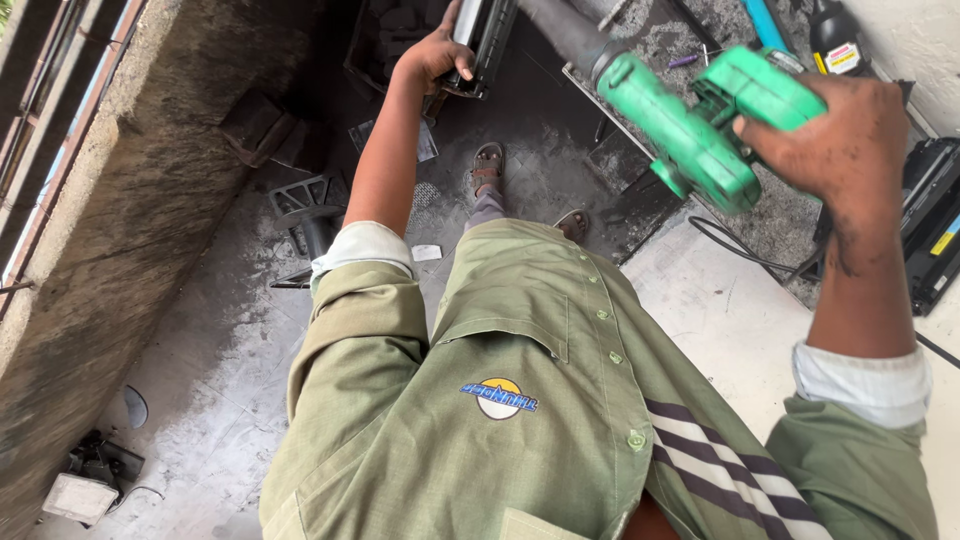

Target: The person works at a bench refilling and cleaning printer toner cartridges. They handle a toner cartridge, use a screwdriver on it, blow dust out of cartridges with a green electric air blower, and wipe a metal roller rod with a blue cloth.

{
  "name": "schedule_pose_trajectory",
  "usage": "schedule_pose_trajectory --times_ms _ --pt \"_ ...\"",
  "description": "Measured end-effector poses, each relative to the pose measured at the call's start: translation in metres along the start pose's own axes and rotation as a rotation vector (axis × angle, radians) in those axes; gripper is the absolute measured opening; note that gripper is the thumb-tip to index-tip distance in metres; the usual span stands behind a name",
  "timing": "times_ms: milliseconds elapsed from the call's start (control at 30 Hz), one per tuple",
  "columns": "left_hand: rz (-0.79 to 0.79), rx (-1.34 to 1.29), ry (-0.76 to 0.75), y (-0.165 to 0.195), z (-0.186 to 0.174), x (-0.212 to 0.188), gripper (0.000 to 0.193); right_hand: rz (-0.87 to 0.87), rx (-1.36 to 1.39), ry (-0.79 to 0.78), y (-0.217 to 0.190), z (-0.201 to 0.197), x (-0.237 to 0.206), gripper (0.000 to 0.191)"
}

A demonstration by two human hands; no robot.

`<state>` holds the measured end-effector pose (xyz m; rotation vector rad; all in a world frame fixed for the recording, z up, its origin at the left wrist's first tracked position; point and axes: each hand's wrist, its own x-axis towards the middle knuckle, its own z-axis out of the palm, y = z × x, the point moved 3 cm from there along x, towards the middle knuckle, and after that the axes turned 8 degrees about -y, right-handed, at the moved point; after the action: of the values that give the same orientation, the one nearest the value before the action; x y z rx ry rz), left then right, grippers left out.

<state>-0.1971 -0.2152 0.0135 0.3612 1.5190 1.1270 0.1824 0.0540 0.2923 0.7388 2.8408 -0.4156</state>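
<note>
My left hand [432, 58] grips a black toner cartridge [482, 38], holding it out at arm's length over the dark, soot-covered floor. My right hand [835, 140] is closed around the handle of a green electric air blower [700, 125]. The blower's grey nozzle [565, 28] points toward the cartridge, ending close beside it. My olive-green shirt fills the lower middle of the view, and my sandalled feet [487, 168] show below the cartridge.
A rough concrete wall [110, 230] runs along the left. Black plastic parts [300, 205] lie on the floor near it. A black printer part [935, 225] and a black cable [745, 250] sit at the right by a pale slab [720, 320]. A dark bottle [835, 40] stands at the top right.
</note>
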Motion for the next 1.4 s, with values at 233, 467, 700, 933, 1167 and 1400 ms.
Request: schedule_pose_trajectory --times_ms 233,467,700,933,1167,1400 --pt "-0.043 -0.145 0.121 0.004 -0.028 -0.008 0.129 -0.078 0.324 -0.030 -0.040 -0.042 -0.040 0.037" --pt "-0.010 -0.146 0.116 0.002 -0.036 -0.010 0.127 -0.104 0.277 -0.034 -0.064 -0.052 -0.045 0.042" --pt "-0.006 -0.230 0.079 0.001 -0.025 -0.006 0.129 -0.097 0.176 -0.061 -0.050 -0.024 -0.037 0.049" --pt "-0.072 0.104 0.113 -0.003 -0.024 -0.007 0.130 -0.058 0.173 -0.119 -0.022 0.001 0.003 0.050" --pt "-0.008 0.243 0.082 -0.002 -0.022 -0.011 0.135 -0.118 0.190 0.066 -0.005 0.009 0.035 0.041" --pt "-0.065 0.113 0.064 0.004 -0.018 -0.020 0.134 -0.120 0.118 0.046 -0.008 0.007 0.037 0.046"
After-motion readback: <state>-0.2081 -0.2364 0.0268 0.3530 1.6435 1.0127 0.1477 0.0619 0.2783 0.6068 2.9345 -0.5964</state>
